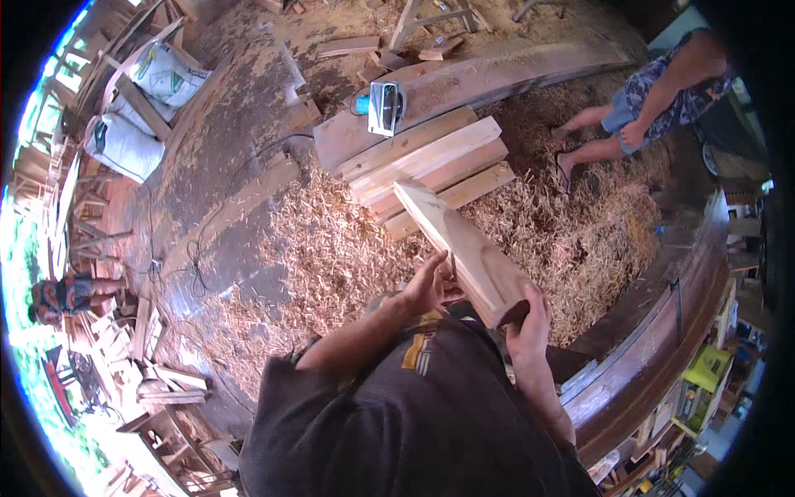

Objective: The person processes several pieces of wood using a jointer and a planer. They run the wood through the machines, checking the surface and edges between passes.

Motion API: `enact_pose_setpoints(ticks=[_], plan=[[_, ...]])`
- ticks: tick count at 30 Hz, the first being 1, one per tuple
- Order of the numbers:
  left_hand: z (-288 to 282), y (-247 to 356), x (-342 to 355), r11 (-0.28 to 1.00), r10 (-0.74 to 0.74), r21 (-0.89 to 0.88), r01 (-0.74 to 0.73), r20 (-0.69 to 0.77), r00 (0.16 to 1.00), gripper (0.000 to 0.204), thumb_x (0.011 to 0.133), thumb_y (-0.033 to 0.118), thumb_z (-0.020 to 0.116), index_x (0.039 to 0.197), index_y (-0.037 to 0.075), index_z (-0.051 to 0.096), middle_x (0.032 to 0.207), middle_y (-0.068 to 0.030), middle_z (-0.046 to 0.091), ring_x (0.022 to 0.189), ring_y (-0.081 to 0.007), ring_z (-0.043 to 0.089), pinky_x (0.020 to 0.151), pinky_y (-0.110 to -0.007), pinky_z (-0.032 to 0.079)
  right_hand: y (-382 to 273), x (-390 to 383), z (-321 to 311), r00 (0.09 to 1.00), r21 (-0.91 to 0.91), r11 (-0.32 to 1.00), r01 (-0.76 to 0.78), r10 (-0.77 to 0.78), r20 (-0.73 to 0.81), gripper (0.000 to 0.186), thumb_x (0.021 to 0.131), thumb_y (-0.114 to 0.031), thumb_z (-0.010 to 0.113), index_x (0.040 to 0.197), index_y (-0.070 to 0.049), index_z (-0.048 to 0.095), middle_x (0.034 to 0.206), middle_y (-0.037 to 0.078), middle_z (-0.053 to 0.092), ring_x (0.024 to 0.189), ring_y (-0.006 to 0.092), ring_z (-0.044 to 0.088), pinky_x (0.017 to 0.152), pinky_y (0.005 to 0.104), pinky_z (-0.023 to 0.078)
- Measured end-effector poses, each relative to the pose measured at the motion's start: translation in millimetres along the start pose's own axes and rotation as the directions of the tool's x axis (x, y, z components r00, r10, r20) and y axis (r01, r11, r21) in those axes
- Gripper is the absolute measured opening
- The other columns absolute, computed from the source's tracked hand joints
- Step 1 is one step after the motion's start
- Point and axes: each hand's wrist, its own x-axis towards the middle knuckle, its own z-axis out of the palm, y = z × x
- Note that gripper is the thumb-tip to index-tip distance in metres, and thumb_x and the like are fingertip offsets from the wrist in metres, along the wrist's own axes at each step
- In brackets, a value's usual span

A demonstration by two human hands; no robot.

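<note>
A thick, pale wooden board [474,247] with brownish grain is held up at a slant in front of my body. My right hand [530,325] grips its near end, thumb along the right edge. Curled against the board's left edge is my left hand [431,283], its fingers bent and partly hidden by the board. A small reddish-brown strip shows by the left fingertips; I cannot tell what it is. Beyond the board's far end, several sawn planks [431,153] lie side by side, with a teal power planer [384,108] on the large timber slab behind them.
Wood shavings [331,257] cover the floor around me. A person [654,99] stands at the far right, and another person [70,298] is at the left. White sacks [128,149] sit far left; a dark cable [195,248] crosses the floor. A long timber [638,364] runs along the right.
</note>
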Motion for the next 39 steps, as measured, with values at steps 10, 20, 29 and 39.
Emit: enact_pose_setpoints(ticks=[10,20,29,39], plan=[[37,55,-25,0.950,0.266,-0.163,-0.265,-0.017,0.964,0.074,0.100,0.056,0.038,0.151,0.003,0.047,0.147,-0.0195,0.056,0.130,-0.0364,0.059,0.111,-0.053,0.046,-40,26,58,0.633,-0.331,0.696,0.638,-0.229,0.740,0.046,0.098,-0.022,0.071,0.132,0.006,0.056,0.117,0.012,0.067,0.107,0.0166,0.063,0.092,0.0297,0.052],[44,37,1,0.869,0.343,-0.361,-0.337,-0.050,0.938,0.052,0.099,0.030,0.034,0.133,-0.003,0.058,0.130,-0.0171,0.067,0.125,-0.0336,0.061,0.115,-0.050,0.041,-53,44,46,0.631,-0.319,0.695,0.644,-0.247,0.735,0.042,0.101,-0.025,0.069,0.129,0.005,0.059,0.115,0.010,0.066,0.107,0.0154,0.060,0.095,0.0309,0.047],[30,32,4,0.879,0.345,-0.342,-0.331,-0.022,0.938,0.057,0.102,0.036,0.034,0.140,-0.002,0.054,0.139,-0.0199,0.061,0.127,-0.0366,0.059,0.114,-0.052,0.042,-49,44,50,0.545,-0.289,0.586,0.757,-0.321,0.774,0.039,0.097,-0.022,0.074,0.122,0.004,0.062,0.104,0.009,0.069,0.094,0.0142,0.063,0.083,0.0293,0.051],[54,64,-91,0.896,0.179,-0.393,-0.208,-0.109,0.978,0.058,0.100,0.044,0.044,0.139,0.004,0.058,0.130,-0.0177,0.068,0.116,-0.0323,0.066,0.108,-0.047,0.049,-61,-10,83,0.265,-0.254,0.089,0.963,-0.143,0.954,0.074,0.086,-0.048,0.082,0.134,0.003,0.057,0.100,0.018,0.072,0.085,0.0322,0.073,0.078,0.0392,0.059]])
